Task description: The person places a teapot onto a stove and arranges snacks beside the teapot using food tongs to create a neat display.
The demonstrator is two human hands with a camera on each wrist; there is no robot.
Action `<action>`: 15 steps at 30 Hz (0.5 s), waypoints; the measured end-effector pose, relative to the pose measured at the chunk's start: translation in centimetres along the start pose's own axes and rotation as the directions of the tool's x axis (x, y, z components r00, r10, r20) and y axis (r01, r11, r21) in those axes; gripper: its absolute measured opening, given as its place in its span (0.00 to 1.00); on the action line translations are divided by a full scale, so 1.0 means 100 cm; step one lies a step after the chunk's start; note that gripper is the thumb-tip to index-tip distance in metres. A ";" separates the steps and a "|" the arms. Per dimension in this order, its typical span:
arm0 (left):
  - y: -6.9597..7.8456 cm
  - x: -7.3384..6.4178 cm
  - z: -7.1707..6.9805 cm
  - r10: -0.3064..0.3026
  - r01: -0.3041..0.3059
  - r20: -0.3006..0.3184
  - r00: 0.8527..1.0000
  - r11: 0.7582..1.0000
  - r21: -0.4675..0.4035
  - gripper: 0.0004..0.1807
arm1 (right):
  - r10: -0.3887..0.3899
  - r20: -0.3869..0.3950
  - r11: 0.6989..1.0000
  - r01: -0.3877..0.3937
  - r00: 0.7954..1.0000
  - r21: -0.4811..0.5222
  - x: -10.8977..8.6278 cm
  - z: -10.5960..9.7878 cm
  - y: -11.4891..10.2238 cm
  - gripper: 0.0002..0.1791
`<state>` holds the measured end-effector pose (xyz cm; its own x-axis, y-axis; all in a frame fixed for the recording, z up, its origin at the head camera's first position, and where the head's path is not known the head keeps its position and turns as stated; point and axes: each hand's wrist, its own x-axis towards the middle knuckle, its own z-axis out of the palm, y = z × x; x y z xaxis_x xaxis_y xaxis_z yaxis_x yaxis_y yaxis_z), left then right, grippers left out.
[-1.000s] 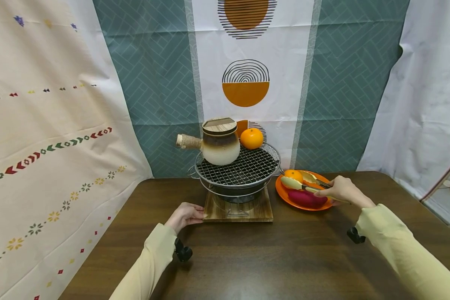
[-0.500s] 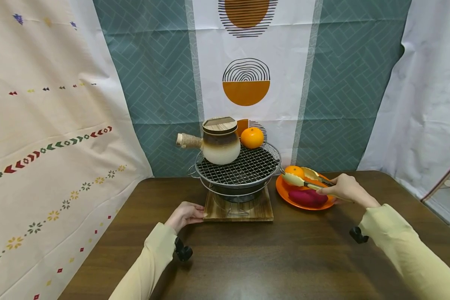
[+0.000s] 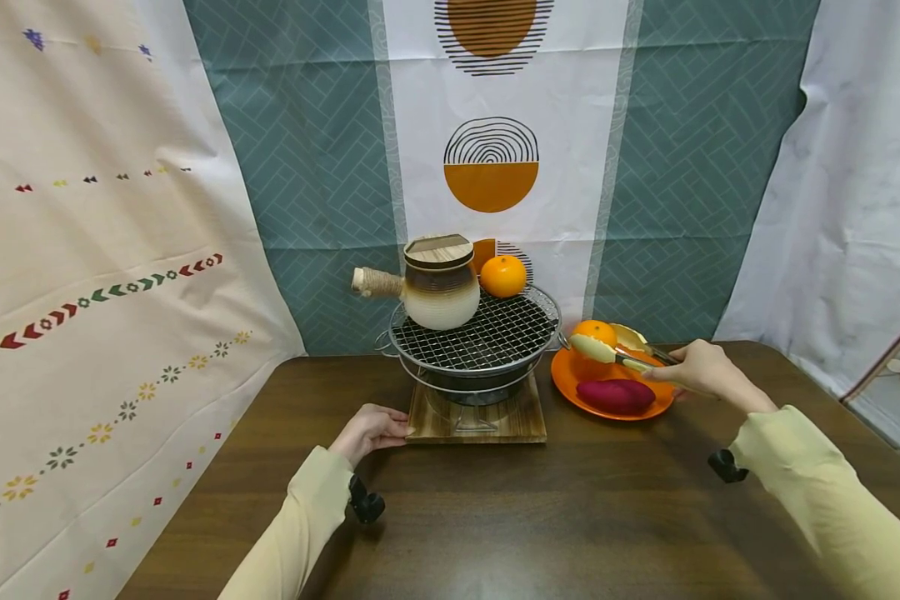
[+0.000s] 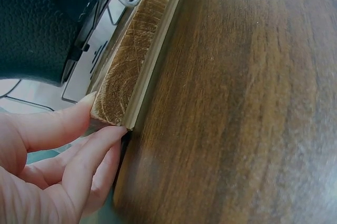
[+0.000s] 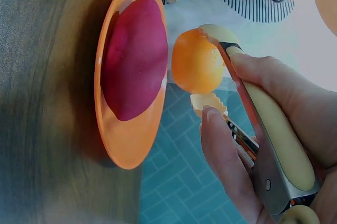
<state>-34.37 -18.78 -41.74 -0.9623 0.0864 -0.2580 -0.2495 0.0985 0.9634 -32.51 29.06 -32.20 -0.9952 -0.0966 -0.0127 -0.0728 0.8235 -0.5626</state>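
The left hand [image 3: 371,432] pinches the board [image 3: 527,421] beneath the grill [image 3: 495,346]; right of it, the right hand [image 3: 708,372] holds tongs [image 5: 271,129] gripping an orange [image 5: 195,63].

Tongs [image 5: 276,134]: steel, cream-covered grips, were held by the right hand [image 3: 703,372] | Orange [image 5: 197,63]: bright, smooth-skinned, was suspended over the plate [image 5: 130,145], clasped between the tongs' cream heads | Wooden board [image 3: 435,422]: brown, was laid flat beneath the grill [image 3: 487,350], pinched near its front-left corner by the left hand [image 3: 371,432]

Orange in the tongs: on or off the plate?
Off: the right wrist view shows a thin gap between the orange and the plate.
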 end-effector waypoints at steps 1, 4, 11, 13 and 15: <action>0.000 0.000 0.000 0.000 0.000 0.000 1.000 1.000 -0.002 0.18 | 0.000 -0.001 1.000 0.000 1.000 0.004 -0.001 -0.001 0.000 0.30; 0.000 -0.001 0.000 0.003 -0.003 0.003 1.000 1.000 -0.002 0.18 | -0.003 -0.003 1.000 0.003 1.000 0.021 -0.003 -0.004 0.001 0.31; -0.001 -0.002 0.001 0.010 -0.010 0.003 1.000 1.000 -0.001 0.19 | -0.014 -0.003 1.000 0.014 1.000 0.027 -0.006 -0.011 0.002 0.35; -0.001 -0.002 0.000 0.011 -0.011 0.002 1.000 1.000 0.000 0.19 | -0.010 -0.006 1.000 0.010 1.000 0.029 -0.007 -0.013 0.002 0.37; -0.001 -0.002 0.000 0.012 -0.012 0.001 1.000 1.000 0.003 0.18 | -0.009 -0.009 1.000 0.009 1.000 0.028 -0.007 -0.014 0.003 0.39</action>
<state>-34.19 -18.78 -41.84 -0.9652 0.0887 -0.2461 -0.2371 0.1007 0.9663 -31.91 30.16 -31.17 -0.9951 -0.0992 0.0000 -0.0804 0.8066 -0.5857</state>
